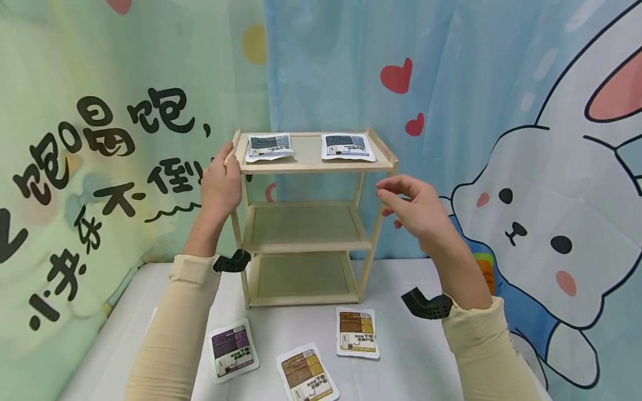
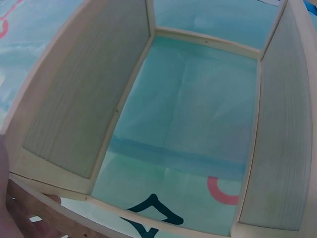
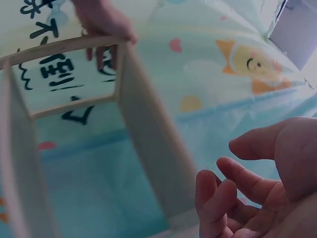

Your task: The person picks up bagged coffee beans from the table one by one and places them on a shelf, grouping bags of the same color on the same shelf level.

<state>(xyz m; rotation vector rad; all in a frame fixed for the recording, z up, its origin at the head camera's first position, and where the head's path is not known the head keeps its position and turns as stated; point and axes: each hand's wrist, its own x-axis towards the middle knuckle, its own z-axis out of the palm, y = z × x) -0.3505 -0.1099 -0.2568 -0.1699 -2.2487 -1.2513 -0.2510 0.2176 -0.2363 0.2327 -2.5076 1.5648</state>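
Observation:
A three-tier wooden shelf rack (image 1: 308,224) stands on the white table. My left hand (image 1: 220,181) grips its upper left side rail; in the right wrist view that hand's fingers (image 3: 100,57) hang past the rail. To the right of the rack, my right hand (image 1: 413,206) is in the air, fingers loosely bent and holding nothing. Thumb and fingers stand apart in the right wrist view. On the top tier lie two flat white packets with blue-grey labels, the left packet (image 1: 270,147) and the right packet (image 1: 348,147).
In front of the rack lie a purple-labelled packet (image 1: 233,349), a brown-labelled packet (image 1: 307,374) and another brown-labelled packet (image 1: 358,333) on the white tabletop (image 1: 401,356). A printed curtain (image 1: 331,67) with hearts and a rabbit hangs close behind.

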